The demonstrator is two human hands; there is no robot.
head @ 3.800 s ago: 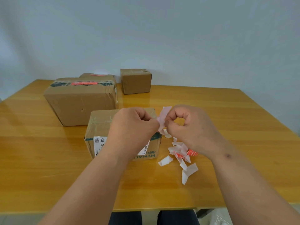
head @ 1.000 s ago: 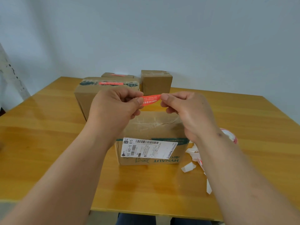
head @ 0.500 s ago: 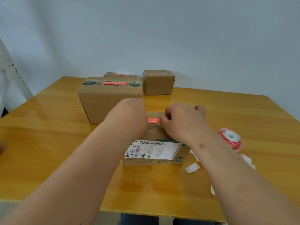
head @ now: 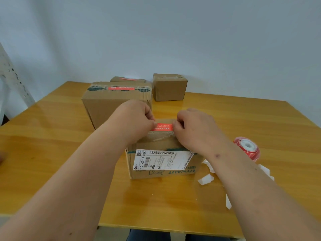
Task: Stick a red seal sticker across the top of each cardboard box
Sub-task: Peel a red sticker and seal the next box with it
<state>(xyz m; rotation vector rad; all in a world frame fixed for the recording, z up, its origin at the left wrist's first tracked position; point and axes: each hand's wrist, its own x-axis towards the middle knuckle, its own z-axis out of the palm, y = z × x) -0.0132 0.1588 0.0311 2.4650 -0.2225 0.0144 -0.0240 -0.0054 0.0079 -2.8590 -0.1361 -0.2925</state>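
Red sticker [head: 162, 126] is lying flat across the top of the small cardboard box [head: 161, 164] right under both hands, a bright orange-red strip with tiny white print I can't read. Left hand [head: 135, 119] has its curled fingers on the sticker's left end, right hand [head: 192, 127] has its curled fingers on the right end, so only the middle bit shows between them. Whether they're pinching the ends or just pressing them down, can't tell from here.

That box is plain brown, with clear tape on top, a white shipping label [head: 161, 160] folded over its near edge and "HYNAUT" printed upside down on the near face.

Past the left hand there's a bigger box [head: 111, 105] with a red sticker already on its taped top, and a low box [head: 127, 79] behind that one, also with red on top. Past the gap between the hands, at the far edge of the counter [head: 52, 153], sits a small box [head: 169, 87] with only tape showing.

Right of the right forearm is the red sticker roll [head: 247, 147] with a white core, and torn white backing scraps [head: 205, 179] are scattered near that arm.
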